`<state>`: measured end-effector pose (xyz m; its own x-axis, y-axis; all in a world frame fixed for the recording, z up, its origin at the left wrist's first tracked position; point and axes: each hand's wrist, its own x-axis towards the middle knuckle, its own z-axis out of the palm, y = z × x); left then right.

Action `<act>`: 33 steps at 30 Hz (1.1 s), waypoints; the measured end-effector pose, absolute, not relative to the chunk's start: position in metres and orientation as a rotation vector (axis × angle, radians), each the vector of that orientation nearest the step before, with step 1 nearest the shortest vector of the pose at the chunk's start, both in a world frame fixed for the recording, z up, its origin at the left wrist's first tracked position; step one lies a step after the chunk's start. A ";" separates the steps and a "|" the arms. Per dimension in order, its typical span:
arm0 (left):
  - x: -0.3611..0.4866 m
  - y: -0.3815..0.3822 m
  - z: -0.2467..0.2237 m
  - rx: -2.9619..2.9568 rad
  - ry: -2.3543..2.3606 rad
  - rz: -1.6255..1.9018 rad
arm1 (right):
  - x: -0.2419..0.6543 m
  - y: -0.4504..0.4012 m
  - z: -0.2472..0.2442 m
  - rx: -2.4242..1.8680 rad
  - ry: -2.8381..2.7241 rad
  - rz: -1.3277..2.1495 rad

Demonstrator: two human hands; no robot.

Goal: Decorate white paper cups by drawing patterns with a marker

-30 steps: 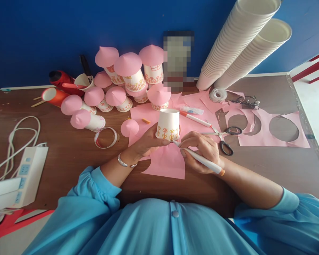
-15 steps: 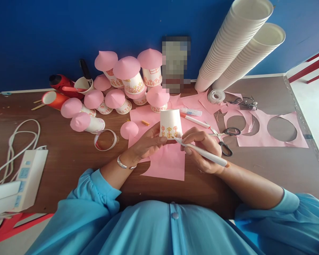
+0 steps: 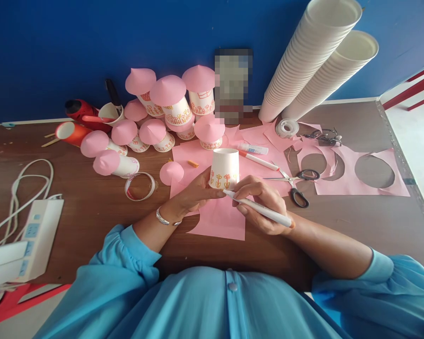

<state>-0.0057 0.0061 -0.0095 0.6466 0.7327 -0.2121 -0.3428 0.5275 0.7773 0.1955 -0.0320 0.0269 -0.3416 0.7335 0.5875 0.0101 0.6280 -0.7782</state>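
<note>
Here the white cup [image 3: 225, 165] is held over pink paper [image 3: 221, 221], gripped by the fingers of the left hand [image 3: 195, 193]: narrow end up, wide rim down, long axis near upright. The marker [image 3: 268, 214], pinched by the right hand [image 3: 263, 200], is slanted, its tip aimed leftward near that rim.

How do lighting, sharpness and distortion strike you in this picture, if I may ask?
Head view: light looks stronger at right, leaving the floor pale and the desk hazy; head view: the taller cup stack leans outward, probably wide-lens distortion; head view: a pixelated block hides something by the wall, while the flowers on the held cup read clearly.
</note>
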 end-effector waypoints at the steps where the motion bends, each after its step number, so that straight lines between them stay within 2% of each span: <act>1: -0.006 0.006 -0.010 0.759 0.571 0.693 | 0.196 -0.032 0.028 -0.613 -1.767 0.831; 14: -0.008 0.009 -0.004 0.692 0.498 0.766 | 0.199 -0.029 0.031 -0.781 -1.801 0.544; 33: -0.007 0.008 -0.003 0.659 0.475 0.689 | 0.197 -0.030 0.026 -0.642 -1.835 0.701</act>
